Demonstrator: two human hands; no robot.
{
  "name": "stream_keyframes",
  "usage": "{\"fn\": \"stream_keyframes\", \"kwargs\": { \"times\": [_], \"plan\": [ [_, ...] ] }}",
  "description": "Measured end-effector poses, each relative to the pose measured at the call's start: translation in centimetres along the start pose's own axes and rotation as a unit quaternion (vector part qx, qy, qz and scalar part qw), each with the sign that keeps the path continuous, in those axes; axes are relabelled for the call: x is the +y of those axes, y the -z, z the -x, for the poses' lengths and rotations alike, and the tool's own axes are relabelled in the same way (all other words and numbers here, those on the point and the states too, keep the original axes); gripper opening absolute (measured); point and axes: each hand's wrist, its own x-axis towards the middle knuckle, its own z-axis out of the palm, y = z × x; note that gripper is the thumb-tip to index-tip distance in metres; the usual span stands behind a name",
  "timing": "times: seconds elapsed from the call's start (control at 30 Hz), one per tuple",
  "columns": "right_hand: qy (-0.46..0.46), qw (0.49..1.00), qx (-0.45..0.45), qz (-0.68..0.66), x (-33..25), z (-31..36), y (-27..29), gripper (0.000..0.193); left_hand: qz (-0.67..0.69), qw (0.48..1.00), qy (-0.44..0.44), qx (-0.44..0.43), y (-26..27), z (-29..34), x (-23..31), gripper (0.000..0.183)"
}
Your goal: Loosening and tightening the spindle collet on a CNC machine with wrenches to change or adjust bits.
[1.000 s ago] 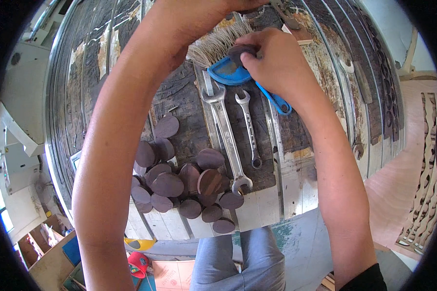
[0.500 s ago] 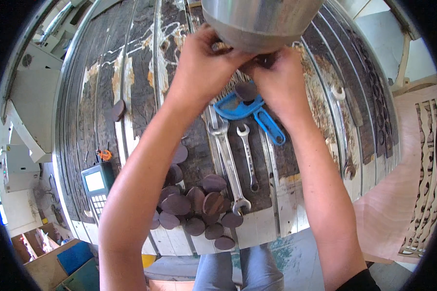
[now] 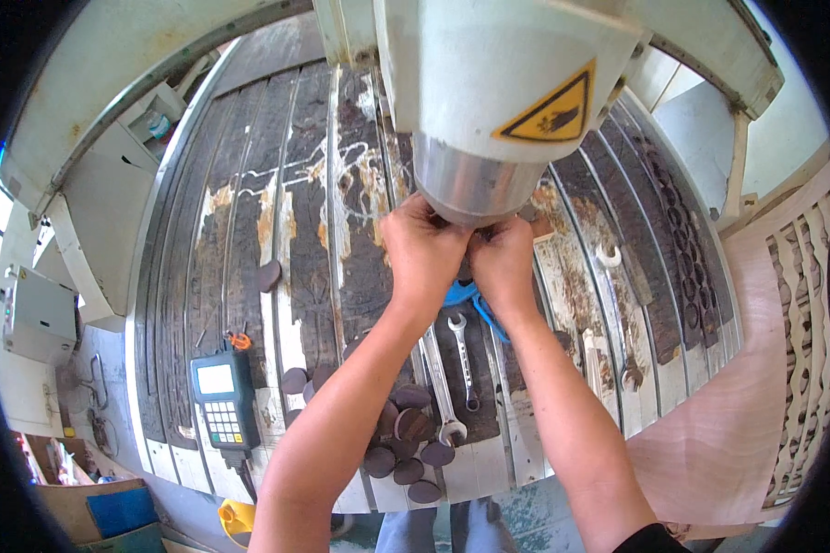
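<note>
My left hand point(image 3: 426, 251) and my right hand point(image 3: 502, 265) are raised side by side against the bottom of a silver spindle cylinder point(image 3: 475, 180). Fingers of both curl inward beneath its lower rim. Whatever they grip there is hidden by the hands and the rim. Under my wrists lies a blue plastic piece point(image 3: 458, 293), mostly covered by the right hand. Two wrenches rest nearer to me between my forearms: a large open-end wrench point(image 3: 440, 387) and a smaller combination wrench point(image 3: 464, 359).
Dark wooden discs point(image 3: 413, 425) are heaped near the table's front edge, partly behind my left forearm. A handheld controller point(image 3: 223, 405) lies at the left. Another wrench point(image 3: 620, 313) is on the right. White machine housing point(image 3: 516, 64) hangs over the slotted table point(image 3: 304, 240).
The view has tilted upward, so more of the housing above the spindle shows. Both hands stay at the spindle's underside, closer together. The blue piece is more covered now.
</note>
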Motion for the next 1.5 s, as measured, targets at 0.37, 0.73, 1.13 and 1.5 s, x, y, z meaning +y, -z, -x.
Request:
{"fn": "stream_keyframes", "kwargs": {
  "times": [0.37,0.73,1.13,1.5],
  "plan": [
    [0.002,0.999,-0.028,-0.026,0.5,-0.6,0.3,0.016,0.157,0.984,0.018,-0.087,0.1,-0.9,-1.2,0.033],
    [-0.049,0.995,-0.064,-0.053,-0.8,-0.4,0.9,0.009,0.224,0.955,0.097,-0.17,0.3,-1.1,-1.1,0.042],
    [-0.066,0.993,-0.09,-0.047,-0.5,-0.7,0.7,0.013,0.149,0.98,0.036,-0.126,0.8,-1.0,-1.5,0.026],
    [-0.041,0.996,-0.006,-0.075,-0.5,0.3,-0.3,0.014,0.09,0.995,0.024,-0.028,-0.1,0.1,-0.5,0.018]
  ]
}}
